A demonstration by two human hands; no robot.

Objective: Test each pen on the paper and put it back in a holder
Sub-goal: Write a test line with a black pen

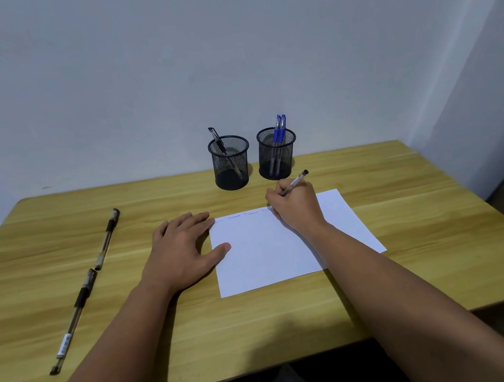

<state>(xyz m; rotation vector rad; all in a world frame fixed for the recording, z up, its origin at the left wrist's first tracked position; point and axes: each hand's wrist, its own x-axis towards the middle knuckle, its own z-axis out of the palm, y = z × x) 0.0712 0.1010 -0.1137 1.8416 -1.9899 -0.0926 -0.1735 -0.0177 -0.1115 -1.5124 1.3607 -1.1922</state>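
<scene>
Right hand point(295, 207) grips clear black-capped pen point(294, 182), tip on white paper sheet point(272, 252) far edge; left hand point(181, 249) flat, fingers pressing paper's left edge on wooden desk point(416, 265).

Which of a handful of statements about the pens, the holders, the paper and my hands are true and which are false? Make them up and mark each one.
1. The right hand holds a pen at the top edge of the paper. True.
2. The left hand grips a pen. False: it lies flat, fingers on the paper's left edge, holding nothing.
3. The right holder has blue pens in it. True.
4. The left holder is empty. False: one black pen stands in it.
5. Two black pens lie on the table left of the paper. True.
</scene>
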